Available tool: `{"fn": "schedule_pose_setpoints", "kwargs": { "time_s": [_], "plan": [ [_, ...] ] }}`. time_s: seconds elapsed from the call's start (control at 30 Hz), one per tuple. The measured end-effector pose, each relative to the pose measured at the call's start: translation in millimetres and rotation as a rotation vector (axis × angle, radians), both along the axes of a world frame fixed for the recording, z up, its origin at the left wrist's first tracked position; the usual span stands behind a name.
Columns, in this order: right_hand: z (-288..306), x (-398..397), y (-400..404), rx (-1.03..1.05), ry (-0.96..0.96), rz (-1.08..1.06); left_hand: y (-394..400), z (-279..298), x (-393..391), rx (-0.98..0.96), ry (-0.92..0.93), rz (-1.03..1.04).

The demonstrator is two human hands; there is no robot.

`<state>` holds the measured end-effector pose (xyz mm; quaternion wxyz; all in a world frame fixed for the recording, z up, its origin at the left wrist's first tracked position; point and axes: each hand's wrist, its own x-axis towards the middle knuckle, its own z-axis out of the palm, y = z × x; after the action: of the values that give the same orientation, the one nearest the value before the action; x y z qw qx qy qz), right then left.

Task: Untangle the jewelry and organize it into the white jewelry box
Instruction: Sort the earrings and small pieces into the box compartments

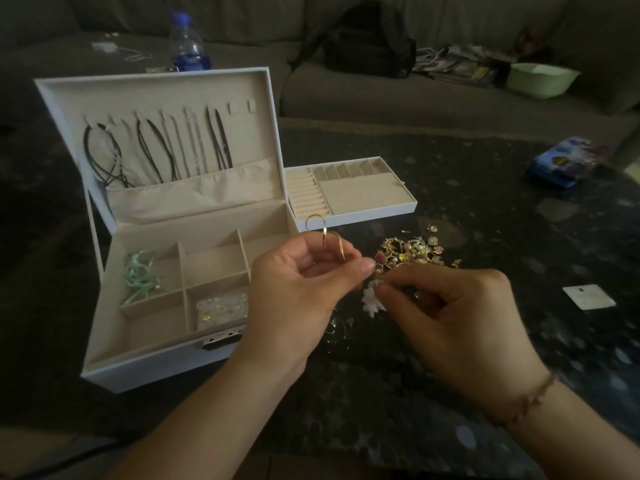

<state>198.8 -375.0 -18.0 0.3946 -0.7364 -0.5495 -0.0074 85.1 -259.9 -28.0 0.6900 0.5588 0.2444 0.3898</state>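
1. White jewelry box [104, 362] stands open at the left; necklaces [156, 150] are hung in its lid.
2. Gold hoops [325, 237] are pinched in the curled left hand [298, 282].
3. A white flower charm [374, 299] is pinched by the right hand [460, 317], before the tangled jewelry pile [412, 252] on the dark table [381, 393].

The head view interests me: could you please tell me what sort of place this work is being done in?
Most likely a home living room. A grey sofa runs along the back with a black backpack on it, and the white jewelry box sits open on a dark, speckled low table.
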Motion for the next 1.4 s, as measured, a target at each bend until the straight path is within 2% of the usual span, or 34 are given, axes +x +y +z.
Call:
{"fn": "schedule_pose_setpoints", "kwargs": {
  "time_s": [0.3,0.63,0.9,1.2,1.4],
  "plan": [
    [-2.6,-2.5,3.1,-0.048,-0.133,0.004,-3.3,-3.3,-0.2,0.010,0.055,0.050],
    [-0.3,8.4,0.4,-0.064,-0.251,0.037,-0.9,-2.9,-2.3,0.016,0.128,-0.095],
    [3.3,7.6,-1.7,-0.126,-0.388,0.061,4.1,-7.0,-1.8,0.077,0.219,-0.069],
    [5.5,11.3,-3.4,-0.153,-0.371,0.094,4.1,-5.0,-2.1,-0.020,0.174,-0.125],
    [8.4,8.7,-3.0,-0.158,-0.471,0.106,5.0,-4.6,-2.9,-0.028,0.189,-0.136]
  ]
}}
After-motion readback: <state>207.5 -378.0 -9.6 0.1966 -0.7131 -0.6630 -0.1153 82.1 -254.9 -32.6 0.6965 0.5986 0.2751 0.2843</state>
